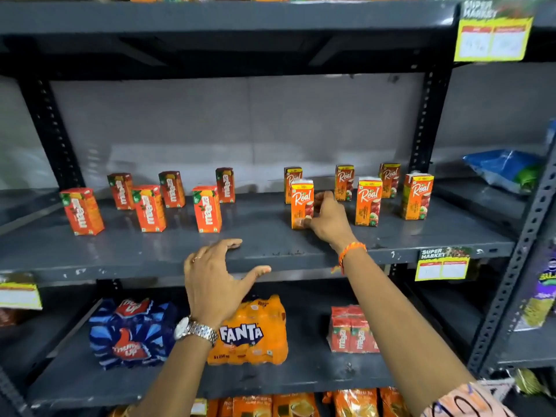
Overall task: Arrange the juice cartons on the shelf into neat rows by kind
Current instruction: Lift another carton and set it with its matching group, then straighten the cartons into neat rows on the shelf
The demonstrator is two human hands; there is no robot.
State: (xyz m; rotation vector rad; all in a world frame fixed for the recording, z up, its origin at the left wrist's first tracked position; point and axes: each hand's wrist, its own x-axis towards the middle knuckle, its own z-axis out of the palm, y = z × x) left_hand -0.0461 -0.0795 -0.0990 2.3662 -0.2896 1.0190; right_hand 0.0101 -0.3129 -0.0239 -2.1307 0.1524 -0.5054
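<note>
On the grey metal shelf (258,236), several orange Maaza cartons stand upright on the left half, such as the front left one (81,211) and the front middle one (207,209). Several Real cartons stand on the right half, among them the far right one (417,196). My right hand (328,219) wraps around the front Real carton (301,203), which stands on the shelf. In front of the shelf's edge hovers my left hand (215,276), fingers spread, holding nothing.
The shelf below holds a blue Thums Up pack (132,334), an orange Fanta pack (255,332) and a wrapped Maaza pack (352,329). Yellow price tags (442,264) hang on the shelf edges. Slotted uprights (520,257) frame the bay.
</note>
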